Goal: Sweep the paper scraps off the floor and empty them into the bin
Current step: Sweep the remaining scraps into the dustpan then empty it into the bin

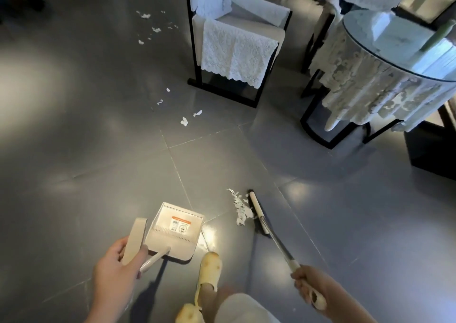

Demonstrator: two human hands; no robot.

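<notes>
Left hand (116, 268) grip closed around dustpan (175, 231) handle, right hand (309, 287) grip closed around broom (257, 214) handle, paper scraps (240, 208) piled against broom head on floor (98, 149)

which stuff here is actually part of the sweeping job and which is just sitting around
For the job:
- broom in right hand
- dustpan held by left hand
- gathered scrap pile beside the broom head
- loose scraps further out
- far scraps

Just there:
- lace-draped chair
- round glass-topped table
</notes>
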